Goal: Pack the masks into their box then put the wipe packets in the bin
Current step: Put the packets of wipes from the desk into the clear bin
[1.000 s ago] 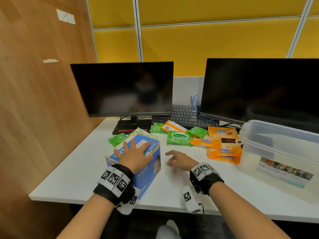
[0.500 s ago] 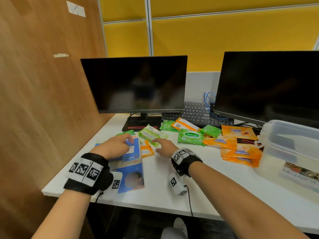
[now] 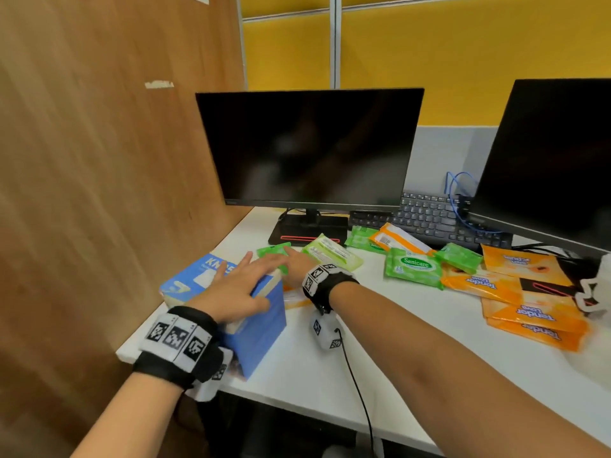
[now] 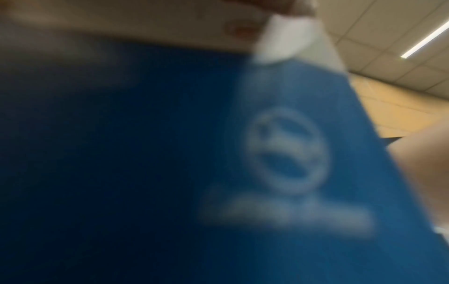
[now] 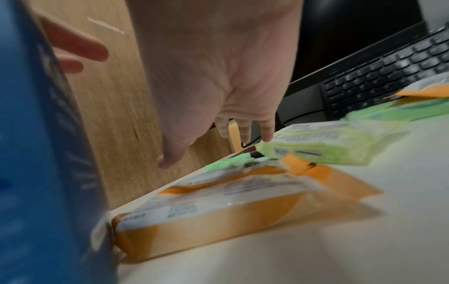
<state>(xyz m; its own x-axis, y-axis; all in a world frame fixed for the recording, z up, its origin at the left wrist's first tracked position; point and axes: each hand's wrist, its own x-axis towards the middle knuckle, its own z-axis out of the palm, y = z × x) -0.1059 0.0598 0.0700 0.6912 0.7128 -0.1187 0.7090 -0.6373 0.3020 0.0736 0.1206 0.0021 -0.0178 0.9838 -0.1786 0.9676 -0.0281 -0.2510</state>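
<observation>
Left hand now lies flat, fingers spread, atop the blue mask box at the desk's left edge — the box stands upright again. Right hand, open and empty, reaches past it toward the pale green wipe packet — packets still await the bin.

I see a white desk against a wood panel on the left. Lying on it: blue mask box at the front left corner, an orange wipe packet touching its side, a pale green packet just behind that, more green packets mid-desk, an orange packet pile to the right. At the back: monitor stand, keyboard. Second monitor's base is hidden.
</observation>
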